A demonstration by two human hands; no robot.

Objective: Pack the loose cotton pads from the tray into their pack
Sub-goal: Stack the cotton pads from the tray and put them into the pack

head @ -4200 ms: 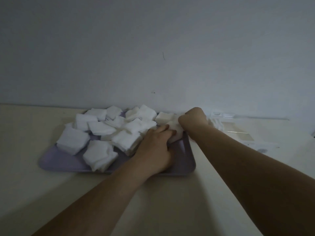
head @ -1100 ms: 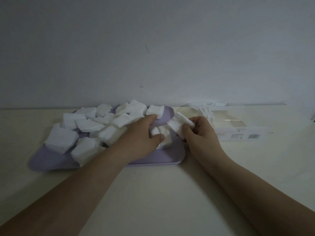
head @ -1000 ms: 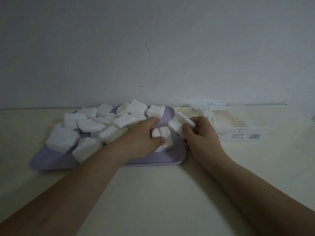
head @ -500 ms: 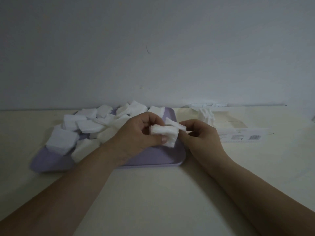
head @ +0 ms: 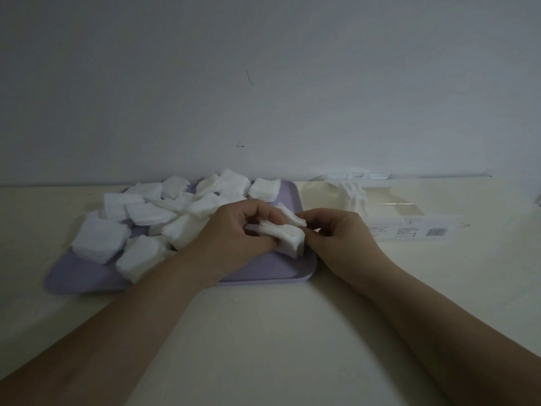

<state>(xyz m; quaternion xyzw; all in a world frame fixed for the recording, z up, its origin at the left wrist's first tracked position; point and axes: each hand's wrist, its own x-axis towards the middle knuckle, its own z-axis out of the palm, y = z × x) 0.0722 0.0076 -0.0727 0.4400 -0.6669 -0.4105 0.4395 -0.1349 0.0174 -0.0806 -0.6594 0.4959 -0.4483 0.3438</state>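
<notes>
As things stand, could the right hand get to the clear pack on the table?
Probably yes: the pack lies just beyond the right hand with bare table between, though that hand's fingers are busy holding a stack of cotton pads.

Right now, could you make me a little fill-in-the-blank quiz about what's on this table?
1. The loose cotton pads lie on a tray coloured ____.
2. Both hands, left hand and right hand, hold a small ____ of pads.
3. The clear pack lies to the ____ of the tray.

Missing words: purple; stack; right
</notes>
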